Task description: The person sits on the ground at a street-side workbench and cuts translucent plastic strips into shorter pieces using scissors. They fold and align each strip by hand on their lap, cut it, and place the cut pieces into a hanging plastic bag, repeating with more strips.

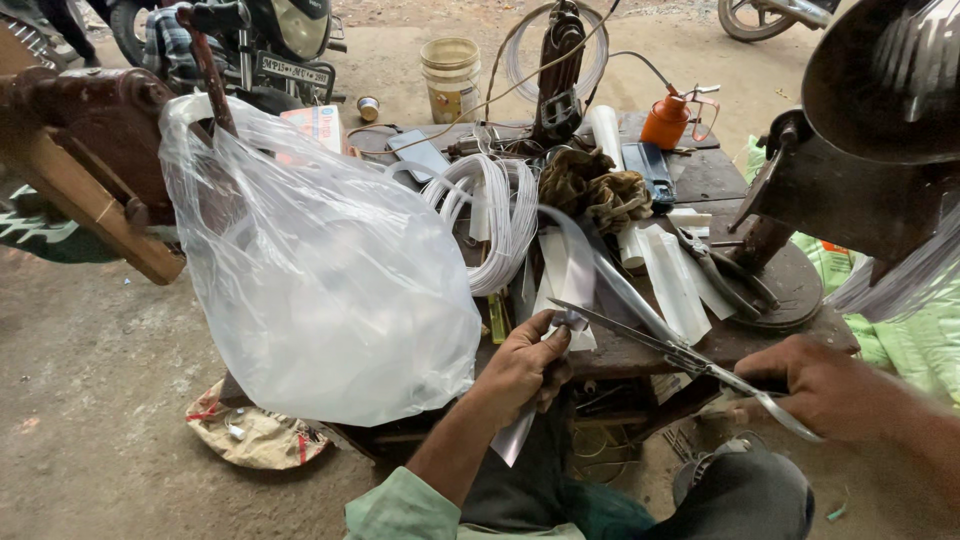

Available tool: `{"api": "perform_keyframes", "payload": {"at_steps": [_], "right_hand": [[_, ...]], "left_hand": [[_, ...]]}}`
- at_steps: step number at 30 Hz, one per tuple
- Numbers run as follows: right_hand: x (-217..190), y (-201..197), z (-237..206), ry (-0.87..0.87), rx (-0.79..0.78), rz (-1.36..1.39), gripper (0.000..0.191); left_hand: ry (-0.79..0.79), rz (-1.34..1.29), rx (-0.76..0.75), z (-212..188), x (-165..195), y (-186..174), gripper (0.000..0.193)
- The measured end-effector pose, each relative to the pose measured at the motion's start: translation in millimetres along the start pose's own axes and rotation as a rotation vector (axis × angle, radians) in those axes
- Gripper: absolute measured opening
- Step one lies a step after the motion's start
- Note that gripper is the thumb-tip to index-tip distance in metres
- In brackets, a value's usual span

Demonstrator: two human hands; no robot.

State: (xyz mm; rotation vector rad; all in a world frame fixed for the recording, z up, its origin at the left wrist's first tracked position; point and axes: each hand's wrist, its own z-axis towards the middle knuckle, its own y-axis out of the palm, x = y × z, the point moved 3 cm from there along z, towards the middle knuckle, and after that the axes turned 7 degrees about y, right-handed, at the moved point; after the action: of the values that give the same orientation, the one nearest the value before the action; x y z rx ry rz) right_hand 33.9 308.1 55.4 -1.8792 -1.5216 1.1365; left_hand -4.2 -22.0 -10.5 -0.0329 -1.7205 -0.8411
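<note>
gripping a pale strip of sheet material (pixel 556 300), my left hand (pixel 522 368) has its fingers clamped around the strip's lower part, low in the middle of the view. the strip curves up and away from that hand toward the bench, and its lower end pokes out beneath my fist. my right hand (pixel 822 388) is clamped on the handles of long metal scissors (pixel 650 338), off to the right and well apart from the left. the scissor blades stand open, their tips reaching to the strip just beside my left thumb.

beyond the hands i see a dark wooden workbench (pixel 720 180) crowded with things. cut white strips (pixel 672 275) lie near the scissors. a coil of white wire (pixel 500 215) sits behind my left hand, with a bundle of brownish rags (pixel 590 190) just beside it. an orange oil can (pixel 666 118) stands at the far side of the bench. a large clear plastic bag (pixel 310 270) hangs to the left, filling much of that side. a pale bucket (pixel 450 75) stands on the ground farther back.
</note>
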Motion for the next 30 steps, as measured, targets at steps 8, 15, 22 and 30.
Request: {"api": "perform_keyframes", "payload": {"at_steps": [8,15,22,30], "right_hand": [[12.7,5.2,-0.4,0.015,0.198,0.352,0.037],[18.0,4.9,33.8,0.418,0.473,-0.065,0.051],[-13.7,-9.2,50.7,0.471,0.526,-0.16,0.048],[-59.6,3.8,37.9,0.049,0.8,0.159,0.035]], "left_hand": [[-0.001,0.001,0.153,-1.3,0.3,-0.3,0.019],[0.13,-0.254,0.374,18.0,-11.9,-7.3,0.017],[0.281,-0.192,0.379,55.7,-5.1,2.0,0.021],[0.356,-0.092,0.367,86.0,17.1,22.0,0.014]]}}
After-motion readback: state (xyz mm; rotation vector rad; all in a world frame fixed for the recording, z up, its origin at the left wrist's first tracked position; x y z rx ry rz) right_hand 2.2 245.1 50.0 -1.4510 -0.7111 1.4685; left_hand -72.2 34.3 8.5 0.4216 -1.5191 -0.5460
